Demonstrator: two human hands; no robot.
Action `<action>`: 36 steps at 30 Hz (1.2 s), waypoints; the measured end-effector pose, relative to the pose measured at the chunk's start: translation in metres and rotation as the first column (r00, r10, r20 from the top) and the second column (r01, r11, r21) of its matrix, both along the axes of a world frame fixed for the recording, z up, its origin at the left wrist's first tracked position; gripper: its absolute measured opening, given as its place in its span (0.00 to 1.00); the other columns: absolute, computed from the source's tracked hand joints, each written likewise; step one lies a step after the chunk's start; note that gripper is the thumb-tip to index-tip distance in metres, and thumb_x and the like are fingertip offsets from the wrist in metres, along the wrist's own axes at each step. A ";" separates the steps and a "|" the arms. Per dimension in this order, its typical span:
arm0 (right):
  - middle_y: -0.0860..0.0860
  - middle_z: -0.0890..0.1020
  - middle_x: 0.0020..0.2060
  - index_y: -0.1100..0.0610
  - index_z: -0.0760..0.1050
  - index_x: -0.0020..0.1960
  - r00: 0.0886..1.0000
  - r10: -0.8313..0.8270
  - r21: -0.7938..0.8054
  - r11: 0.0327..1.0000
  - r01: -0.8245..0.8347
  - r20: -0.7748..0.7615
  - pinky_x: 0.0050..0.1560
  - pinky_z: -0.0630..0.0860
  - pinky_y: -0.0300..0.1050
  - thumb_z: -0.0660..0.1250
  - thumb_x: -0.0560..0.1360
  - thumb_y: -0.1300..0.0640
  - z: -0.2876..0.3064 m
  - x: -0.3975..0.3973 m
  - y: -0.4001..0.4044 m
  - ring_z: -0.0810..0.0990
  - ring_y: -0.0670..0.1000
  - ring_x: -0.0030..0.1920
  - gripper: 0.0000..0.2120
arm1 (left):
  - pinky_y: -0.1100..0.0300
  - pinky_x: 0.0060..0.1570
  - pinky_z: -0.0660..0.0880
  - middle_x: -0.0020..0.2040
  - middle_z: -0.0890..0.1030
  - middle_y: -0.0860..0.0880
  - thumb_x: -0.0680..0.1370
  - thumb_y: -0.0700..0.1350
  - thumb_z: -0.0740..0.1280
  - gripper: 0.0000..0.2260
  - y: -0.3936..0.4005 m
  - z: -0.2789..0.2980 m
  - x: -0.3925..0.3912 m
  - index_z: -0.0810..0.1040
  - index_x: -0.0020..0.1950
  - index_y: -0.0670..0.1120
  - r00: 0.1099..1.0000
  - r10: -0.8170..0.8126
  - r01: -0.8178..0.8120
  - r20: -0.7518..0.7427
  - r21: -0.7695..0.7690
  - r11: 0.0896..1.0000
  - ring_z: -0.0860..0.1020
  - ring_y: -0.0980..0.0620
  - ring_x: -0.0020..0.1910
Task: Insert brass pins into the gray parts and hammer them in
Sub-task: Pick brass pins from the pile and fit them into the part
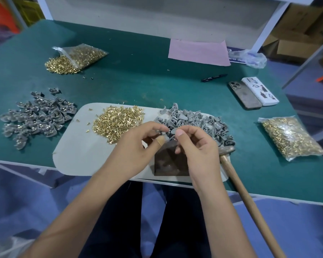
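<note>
Above the dark block (171, 161) on the grey mat (78, 146), left hand (136, 146) and right hand (196, 144) pinch one gray part (172, 131) between curled fingers. Brass pins (117, 121) heap left, loose gray parts (196, 121) behind, hammer (239, 175) right on the table (147, 81).

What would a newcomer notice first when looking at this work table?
Most striking are the two hands at the centre: the left hand and right hand pinch one gray part together above a dark metal block. Just behind them, on the pale mat, a bright heap of brass pins lies left of a pile of gray parts. A wooden-handled hammer rests at the right.
</note>
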State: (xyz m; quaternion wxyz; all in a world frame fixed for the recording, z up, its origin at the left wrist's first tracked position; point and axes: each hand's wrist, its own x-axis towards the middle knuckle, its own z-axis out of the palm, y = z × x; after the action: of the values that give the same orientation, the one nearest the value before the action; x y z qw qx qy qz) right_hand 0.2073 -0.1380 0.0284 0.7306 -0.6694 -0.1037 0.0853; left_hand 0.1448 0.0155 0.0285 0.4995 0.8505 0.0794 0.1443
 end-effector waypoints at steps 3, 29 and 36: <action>0.45 0.84 0.38 0.53 0.83 0.47 0.992 -0.032 -0.137 0.989 0.049 0.122 0.39 0.75 0.35 0.72 0.78 0.62 0.001 -0.001 -0.015 0.79 0.44 0.35 0.05 | 0.69 0.43 0.76 0.45 0.85 0.60 0.80 0.47 0.68 0.05 -0.011 0.003 -0.003 0.79 0.54 0.56 1.000 -0.010 0.009 -0.004 -0.153 0.988 0.82 0.59 0.37; 0.45 0.74 0.37 0.54 0.84 0.45 0.790 0.448 -0.792 0.605 0.077 0.419 0.48 0.73 0.51 0.71 0.76 0.60 0.019 -0.005 -0.031 0.75 0.52 0.45 0.04 | 0.53 0.53 0.71 0.46 0.76 0.58 0.74 0.51 0.74 0.04 -0.029 -0.010 -0.013 0.82 0.48 0.56 0.996 0.092 -0.090 0.009 0.305 0.948 0.71 0.54 0.51; 0.51 0.75 0.38 0.60 0.83 0.43 0.735 0.539 -0.853 0.512 0.101 0.411 0.49 0.71 0.50 0.69 0.76 0.65 0.026 -0.006 -0.022 0.75 0.56 0.45 0.06 | 0.51 0.50 0.71 0.44 0.77 0.59 0.72 0.53 0.76 0.05 -0.023 -0.008 -0.010 0.83 0.46 0.58 0.995 0.095 -0.084 -0.017 0.336 0.938 0.70 0.55 0.49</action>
State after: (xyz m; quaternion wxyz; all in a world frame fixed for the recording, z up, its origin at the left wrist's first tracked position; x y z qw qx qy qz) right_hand 0.2015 -0.1602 0.0539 0.2213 -0.8978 -0.3807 -0.0085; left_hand 0.1353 -0.0075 0.0200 0.3395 0.9207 0.1004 0.1642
